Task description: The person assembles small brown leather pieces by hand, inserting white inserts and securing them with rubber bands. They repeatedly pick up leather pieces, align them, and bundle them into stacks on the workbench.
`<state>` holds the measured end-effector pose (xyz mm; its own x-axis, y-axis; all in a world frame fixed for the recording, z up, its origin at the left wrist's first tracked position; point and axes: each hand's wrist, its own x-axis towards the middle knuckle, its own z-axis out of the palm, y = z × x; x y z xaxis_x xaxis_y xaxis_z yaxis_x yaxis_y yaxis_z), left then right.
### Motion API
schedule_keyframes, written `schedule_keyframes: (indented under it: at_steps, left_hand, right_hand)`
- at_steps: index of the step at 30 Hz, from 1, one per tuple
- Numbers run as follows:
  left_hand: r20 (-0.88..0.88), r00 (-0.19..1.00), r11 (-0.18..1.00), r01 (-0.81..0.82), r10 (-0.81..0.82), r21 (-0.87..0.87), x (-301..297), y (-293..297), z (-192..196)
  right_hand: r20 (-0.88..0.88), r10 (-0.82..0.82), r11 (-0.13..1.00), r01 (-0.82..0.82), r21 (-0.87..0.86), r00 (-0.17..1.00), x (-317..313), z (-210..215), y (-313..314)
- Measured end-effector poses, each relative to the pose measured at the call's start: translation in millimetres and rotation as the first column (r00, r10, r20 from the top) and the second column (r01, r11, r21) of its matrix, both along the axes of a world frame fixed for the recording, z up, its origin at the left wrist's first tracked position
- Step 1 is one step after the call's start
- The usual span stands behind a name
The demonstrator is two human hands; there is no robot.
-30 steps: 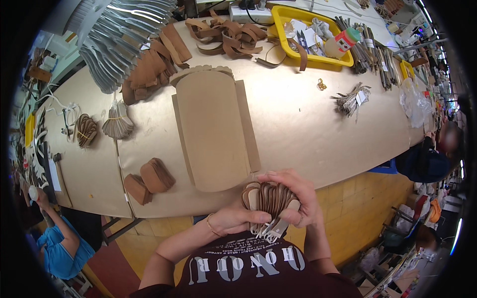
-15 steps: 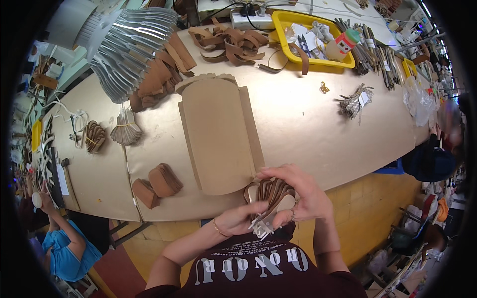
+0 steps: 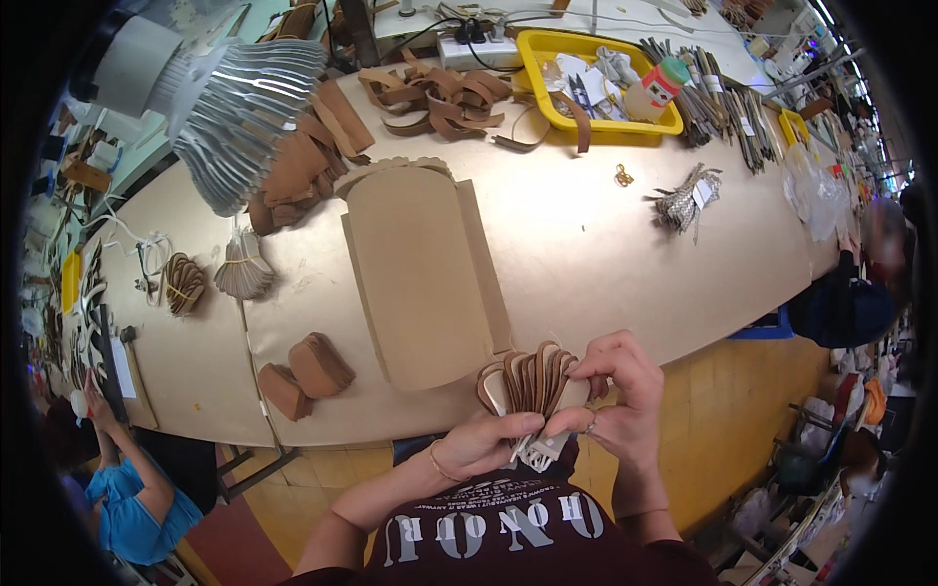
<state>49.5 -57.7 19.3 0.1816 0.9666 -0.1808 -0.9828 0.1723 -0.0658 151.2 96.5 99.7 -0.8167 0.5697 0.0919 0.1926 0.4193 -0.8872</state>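
Just beyond my torso, at the table's near edge, I hold a fanned bundle of brown leather tabs with rounded ends and pale faces. The thumb of my left hand presses on the lower, narrow part of the bundle, where pale strip ends stick out. My right hand pinches the tabs on the bundle's right side between thumb and bent fingers. Directly beyond the bundle lies a long tan panel with a rounded near end. Two small stacks of brown leather pieces sit left of it.
A ribbed metal lamp hangs over the far left, above brown leather pieces. Banded bundles lie at left. Leather strips and a yellow tray with a jar stand at the back. A co-worker's arm shows at left.
My right hand's fingers have drawn back from over the top of the tabs to their right side, so the fanned bundle shows more. My left hand keeps its grip. The view has shifted slightly.
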Motion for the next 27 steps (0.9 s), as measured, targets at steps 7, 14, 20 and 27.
schedule_keyframes:
  at_steps: [7,14,20,27]
  left_hand:
    - [-0.125,0.992,0.991,-0.036,0.019,-0.132,-6.5,14.3,18.5]
    - [-0.227,0.969,0.978,-0.138,0.100,-0.158,0.1,16.1,28.9]
    - [-0.108,0.984,0.987,-0.146,0.138,-0.069,-2.8,14.9,30.1]
    - [-0.146,0.982,0.991,-0.129,0.123,-0.033,-12.2,19.1,34.9]
  right_hand:
    - [-0.125,0.021,0.992,-0.005,0.125,0.992,7.4,8.3,2.6]
    - [-0.195,-0.066,0.997,0.074,0.035,0.979,7.2,5.0,5.8]
    - [-0.216,-0.067,0.973,0.111,0.200,0.974,1.0,-1.7,3.1]
    - [-0.244,-0.121,0.928,0.197,0.317,0.962,-0.1,4.1,1.4]
